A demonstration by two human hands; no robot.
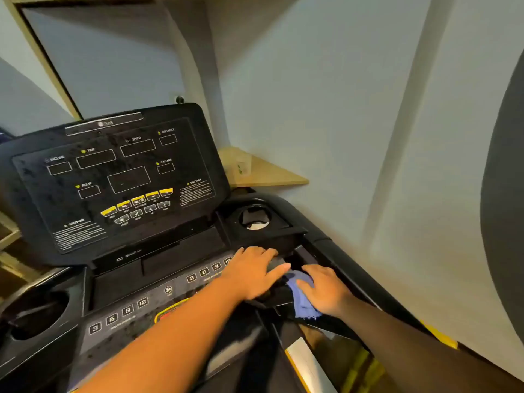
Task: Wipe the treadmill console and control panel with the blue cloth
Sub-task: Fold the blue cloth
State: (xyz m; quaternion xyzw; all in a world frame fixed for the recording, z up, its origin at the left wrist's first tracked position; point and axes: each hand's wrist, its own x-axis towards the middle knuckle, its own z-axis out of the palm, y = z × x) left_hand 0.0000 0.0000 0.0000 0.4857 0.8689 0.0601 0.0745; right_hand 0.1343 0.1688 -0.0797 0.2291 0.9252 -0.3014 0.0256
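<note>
Head view: two bare hands at the right end of the treadmill console [113,177], one of them on the blue cloth [302,296].

The right hand [323,290], at about four o'clock in the frame, lies over the blue cloth with fingers curled onto it, pressing it down just beside the right handrail [354,268] — how tightly it grips cannot be told. The left hand [255,273], touching distance to its nine o'clock, rests flat with straight fingers spread on the right end of the control panel [127,310], holding nothing. The cup holder [255,218] sits at twelve o'clock from both hands; a second cup holder [37,313] is at the panel's far left — well apart.
</note>
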